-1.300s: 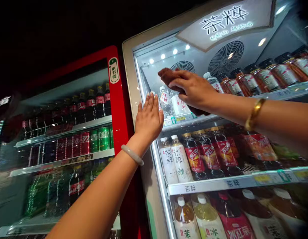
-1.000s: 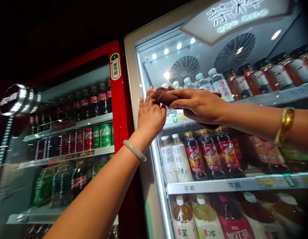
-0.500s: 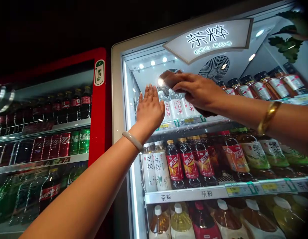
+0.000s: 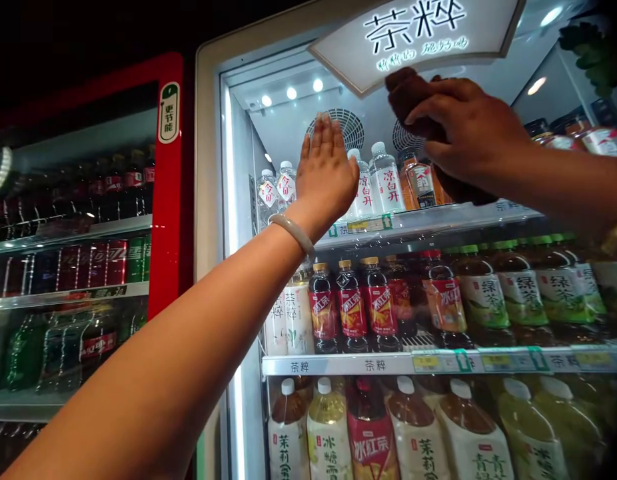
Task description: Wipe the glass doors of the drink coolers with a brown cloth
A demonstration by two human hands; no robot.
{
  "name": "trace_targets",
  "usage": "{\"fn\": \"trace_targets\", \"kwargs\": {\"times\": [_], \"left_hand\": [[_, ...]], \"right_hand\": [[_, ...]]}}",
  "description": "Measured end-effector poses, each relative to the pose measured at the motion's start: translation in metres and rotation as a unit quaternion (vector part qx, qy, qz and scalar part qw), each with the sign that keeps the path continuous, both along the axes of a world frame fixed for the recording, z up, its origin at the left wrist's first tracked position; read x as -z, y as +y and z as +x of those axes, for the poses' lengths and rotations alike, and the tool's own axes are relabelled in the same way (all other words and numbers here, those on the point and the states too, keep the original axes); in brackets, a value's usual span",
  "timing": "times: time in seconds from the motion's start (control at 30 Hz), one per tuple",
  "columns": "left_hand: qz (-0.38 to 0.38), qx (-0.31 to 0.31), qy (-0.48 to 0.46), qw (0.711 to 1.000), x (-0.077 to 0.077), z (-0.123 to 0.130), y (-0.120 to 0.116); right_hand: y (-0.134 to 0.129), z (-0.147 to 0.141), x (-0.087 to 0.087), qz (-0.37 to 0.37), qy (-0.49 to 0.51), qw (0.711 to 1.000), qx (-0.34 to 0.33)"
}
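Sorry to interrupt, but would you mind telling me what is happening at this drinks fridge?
A person is wiping the glass door of a lit drinks fridge. The right hand presses a brown cloth against the upper glass, just under the illuminated sign. The left hand lies flat and open on the glass, in front of the top shelf of water bottles. A red fridge stands to the left.
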State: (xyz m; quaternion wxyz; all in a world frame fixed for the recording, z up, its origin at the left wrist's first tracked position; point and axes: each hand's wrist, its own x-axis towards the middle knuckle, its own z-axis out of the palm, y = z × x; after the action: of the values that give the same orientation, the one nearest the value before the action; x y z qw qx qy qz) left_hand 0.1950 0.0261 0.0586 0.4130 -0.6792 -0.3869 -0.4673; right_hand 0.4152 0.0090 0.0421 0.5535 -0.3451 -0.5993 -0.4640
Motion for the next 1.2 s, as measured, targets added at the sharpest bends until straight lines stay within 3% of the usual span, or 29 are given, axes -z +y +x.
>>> {"fn": "trace_targets", "kwargs": {"times": [0.13, 0.2, 0.27, 0.37, 0.47, 0.6, 0.7, 0.83, 1.03, 1.1, 1.2], "left_hand": [[-0.016, 0.037, 0.036, 0.999, 0.004, 0.033, -0.001], [-0.010, 0.030, 0.028, 0.999, 0.006, 0.050, -0.003], [-0.002, 0.016, 0.020, 1.000, 0.007, 0.063, -0.004], [-0.003, 0.003, 0.025, 1.000, 0.012, 0.076, -0.004], [0.009, 0.001, 0.016, 1.000, 0.021, 0.089, -0.002], [0.026, 0.003, 0.005, 1.000, 0.027, 0.114, -0.001], [0.028, -0.005, 0.016, 0.999, 0.026, 0.134, -0.001], [0.025, -0.015, 0.012, 0.999, 0.025, 0.154, 0.000], [0.026, -0.014, 0.076, 0.997, 0.042, 0.202, -0.002], [0.010, -0.023, 0.059, 0.998, 0.046, 0.220, -0.004], [-0.009, -0.029, 0.032, 0.999, 0.048, 0.235, -0.007]], "right_hand": [[0.001, 0.012, 0.034, -0.002, -0.054, 0.998, -0.019], [0.003, 0.015, 0.032, 0.001, -0.106, 0.994, -0.023], [0.005, 0.027, 0.018, 0.007, -0.123, 0.992, -0.014], [0.005, 0.059, 0.003, 0.015, -0.055, 0.998, -0.002], [0.005, 0.081, 0.018, 0.026, 0.021, 0.999, -0.004], [0.005, 0.078, 0.046, 0.020, -0.054, 0.998, -0.038], [0.004, 0.082, 0.034, 0.000, -0.096, 0.994, -0.049], [0.004, 0.117, 0.016, 0.000, -0.021, 0.999, -0.032], [0.006, 0.145, 0.063, 0.014, -0.027, 0.999, -0.045], [0.007, 0.154, 0.067, 0.015, -0.055, 0.997, -0.049], [0.008, 0.183, 0.057, 0.009, -0.049, 0.998, -0.030]]}}
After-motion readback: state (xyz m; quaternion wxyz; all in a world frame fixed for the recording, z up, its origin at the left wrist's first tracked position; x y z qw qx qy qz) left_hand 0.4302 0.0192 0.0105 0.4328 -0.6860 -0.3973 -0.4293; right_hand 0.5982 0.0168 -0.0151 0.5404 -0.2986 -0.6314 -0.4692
